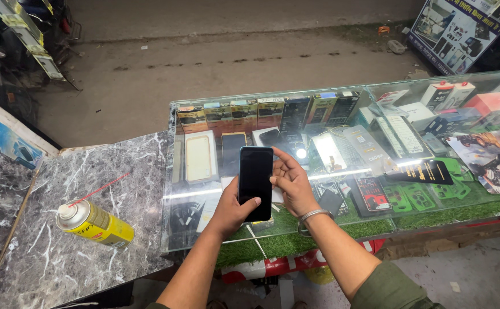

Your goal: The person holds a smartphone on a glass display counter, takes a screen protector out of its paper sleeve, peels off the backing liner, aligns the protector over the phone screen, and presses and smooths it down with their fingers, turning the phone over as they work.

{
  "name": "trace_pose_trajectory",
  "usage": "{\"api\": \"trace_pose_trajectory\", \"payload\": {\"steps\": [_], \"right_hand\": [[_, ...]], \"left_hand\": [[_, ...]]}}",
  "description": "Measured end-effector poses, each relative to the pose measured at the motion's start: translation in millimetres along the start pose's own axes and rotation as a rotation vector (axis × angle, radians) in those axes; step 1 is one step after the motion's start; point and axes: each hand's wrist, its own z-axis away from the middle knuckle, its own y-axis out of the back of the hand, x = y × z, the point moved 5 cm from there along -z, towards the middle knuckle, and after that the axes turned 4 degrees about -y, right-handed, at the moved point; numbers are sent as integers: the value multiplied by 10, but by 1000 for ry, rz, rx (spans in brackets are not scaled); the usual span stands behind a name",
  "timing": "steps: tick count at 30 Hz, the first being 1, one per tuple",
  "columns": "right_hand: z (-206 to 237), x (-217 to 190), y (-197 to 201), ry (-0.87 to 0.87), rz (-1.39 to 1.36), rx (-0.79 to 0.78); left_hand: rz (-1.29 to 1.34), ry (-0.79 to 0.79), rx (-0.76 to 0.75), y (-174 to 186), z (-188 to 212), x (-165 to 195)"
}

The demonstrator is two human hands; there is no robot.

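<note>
Where the grey-veined marble counter (pixel 118 229) fills the left side, a yellow spray can (pixel 94 222) lies on its side, its white cap toward the left and a thin red straw (pixel 98 189) slanting up and to the right from the nozzle. Just right of the marble begins a glass display case (pixel 410 86), its top pane reflecting a strip of light. Under the glass, on green artificial turf (pixel 433 214), lie rows of boxed accessories along the back, pale and dark phone cases (pixel 199 157) nearer the front left, and green cases (pixel 410 196) and printed packets farther right. Above the left part of the case, the left hand (pixel 231 210) holds a black smartphone (pixel 256 182) upright by its lower end, thumb curled across the bottom of the dark screen and fingers hidden behind it. The phone's screen is blank and faces the camera. Directly beside it, the right hand (pixel 292 184) is half open, its thumb touching the phone's right edge near the middle and its fingers spread behind and above; a metal bangle (pixel 310 219) circles that wrist, and an olive sleeve (pixel 393 289) covers the forearm lower right. Beyond the case lies a bare concrete floor.
</note>
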Motion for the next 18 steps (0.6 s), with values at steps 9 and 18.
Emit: {"api": "trace_pose_trajectory", "payload": {"steps": [9, 18], "right_hand": [[3, 26, 98, 27, -19, 49], [-18, 84, 151, 34, -73, 137]], "left_hand": [[-3, 36, -30, -12, 7, -94], [27, 21, -47, -14, 27, -92]]}}
